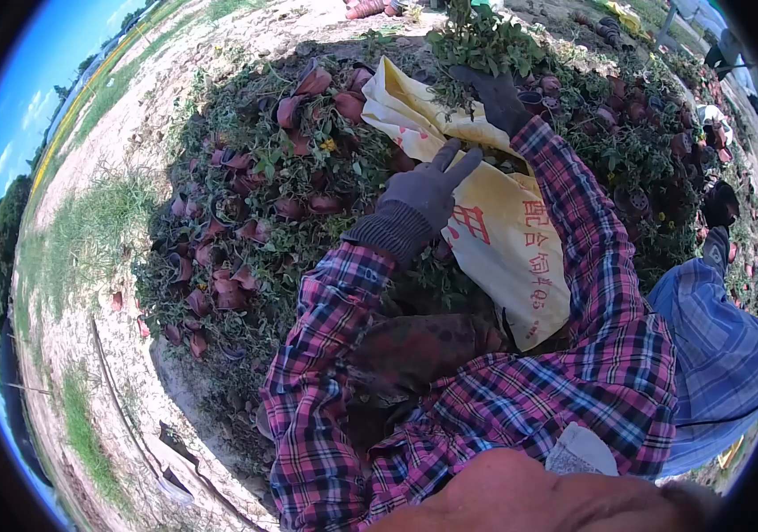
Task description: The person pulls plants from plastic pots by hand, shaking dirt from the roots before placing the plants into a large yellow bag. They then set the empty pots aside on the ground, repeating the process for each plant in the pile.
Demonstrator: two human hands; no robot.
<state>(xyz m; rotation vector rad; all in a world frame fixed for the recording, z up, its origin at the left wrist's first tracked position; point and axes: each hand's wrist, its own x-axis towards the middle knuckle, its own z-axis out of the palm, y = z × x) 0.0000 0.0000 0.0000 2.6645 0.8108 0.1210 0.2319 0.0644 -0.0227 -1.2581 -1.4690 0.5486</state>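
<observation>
My left hand [420,197], in a grey knitted glove, is at the near side of the mouth of a yellowish woven sack [521,266] with red printed characters. Two of its fingers reach over the sack's edge; the thumb is hidden. My right hand [496,96], in a darker glove, is past the sack's far side, closed around the lower part of a bunch of leafy green plants [485,44]. The sack lies slanted between my forearms, its mouth partly open toward the top. Some greenery shows in the opening, but what is inside cannot be made out.
Heaps of wilted plants with reddish-brown plastic pots [228,288] surround the sack on the left and right. Blue plaid cloth [716,355] is close by my right side. Pale soil with grass [99,230] and a thin hose [117,399] lie at the left.
</observation>
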